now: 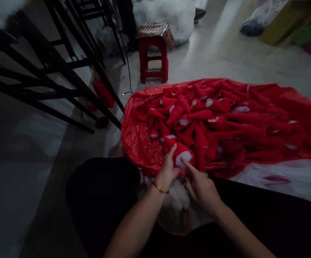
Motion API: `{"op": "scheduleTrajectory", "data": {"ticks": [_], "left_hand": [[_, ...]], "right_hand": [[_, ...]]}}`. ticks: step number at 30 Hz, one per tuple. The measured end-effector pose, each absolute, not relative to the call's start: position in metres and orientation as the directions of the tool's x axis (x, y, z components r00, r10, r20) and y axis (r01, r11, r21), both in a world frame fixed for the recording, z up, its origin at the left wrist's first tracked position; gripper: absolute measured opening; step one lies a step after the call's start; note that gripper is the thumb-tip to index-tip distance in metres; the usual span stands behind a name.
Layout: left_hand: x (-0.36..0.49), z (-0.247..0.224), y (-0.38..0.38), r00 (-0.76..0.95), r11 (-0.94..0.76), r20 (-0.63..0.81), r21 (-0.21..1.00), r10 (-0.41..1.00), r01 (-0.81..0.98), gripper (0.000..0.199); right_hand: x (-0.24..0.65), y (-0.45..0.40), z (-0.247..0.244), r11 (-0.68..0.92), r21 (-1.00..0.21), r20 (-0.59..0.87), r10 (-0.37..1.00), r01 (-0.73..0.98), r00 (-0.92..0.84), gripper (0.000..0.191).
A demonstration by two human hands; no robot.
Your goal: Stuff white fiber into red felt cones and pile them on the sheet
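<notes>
Cones (202, 114) in bag (134, 143), stool (152, 43) behind (cover (155, 30) on top), frame (72, 79) left

A red, cone-shaped cloth piece (181, 147) shows white fluffy stuffing (183, 158); the heaped, pointed cloth cones (202, 114) are red with white patches, the crinkled plastic sheeting (134, 143) red. A red plastic stool (152, 42) has a brown-and-whitish patterned cover (154, 30); the slim metal bangle (159, 188) is gold.

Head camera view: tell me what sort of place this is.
Probably a small workshop or home workspace: many red cone-shaped fabric pieces lie heaped on shiny red plastic sheeting, with fluffy white filling by the person's lap and a low red plastic stool nearby.
</notes>
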State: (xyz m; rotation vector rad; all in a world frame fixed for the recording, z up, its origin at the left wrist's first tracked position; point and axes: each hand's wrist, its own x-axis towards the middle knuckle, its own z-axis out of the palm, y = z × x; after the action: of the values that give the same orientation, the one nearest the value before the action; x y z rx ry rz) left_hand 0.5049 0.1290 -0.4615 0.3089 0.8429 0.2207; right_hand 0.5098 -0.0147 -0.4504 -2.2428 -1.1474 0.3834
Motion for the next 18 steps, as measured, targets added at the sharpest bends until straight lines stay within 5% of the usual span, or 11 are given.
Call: {"op": "scheduleTrajectory", "data": {"ticks": [3, 10, 16, 18], "left_hand": [[0.504, -0.464, 0.12, 0.684, 0.906, -0.627, 0.404, 0.373, -0.124, 0.043], [0.499, -0.471, 0.108, 0.698, 0.868, -0.583, 0.484, 0.416, -0.113, 0.052], [0.494, -0.483, 0.098, 0.691, 0.847, -0.595, 0.529, 0.41, -0.047, 0.052], [0.494, -0.486, 0.096, 0.702, 0.848, -0.588, 0.529, 0.402, -0.043, 0.047]], "right_hand": [[0.514, -0.003, -0.461, -0.501, -0.583, -0.109, 0.829, 0.64, 0.549, 0.057], [0.524, 0.007, -0.468, -0.501, -0.721, -0.274, 0.841, 0.478, 0.467, 0.026], [0.519, 0.02, -0.479, -0.699, -0.326, -0.454, 0.706, 0.636, 0.544, 0.025], [0.52, 0.023, -0.482, -0.719, -0.299, -0.487, 0.68, 0.627, 0.547, 0.027]]}}
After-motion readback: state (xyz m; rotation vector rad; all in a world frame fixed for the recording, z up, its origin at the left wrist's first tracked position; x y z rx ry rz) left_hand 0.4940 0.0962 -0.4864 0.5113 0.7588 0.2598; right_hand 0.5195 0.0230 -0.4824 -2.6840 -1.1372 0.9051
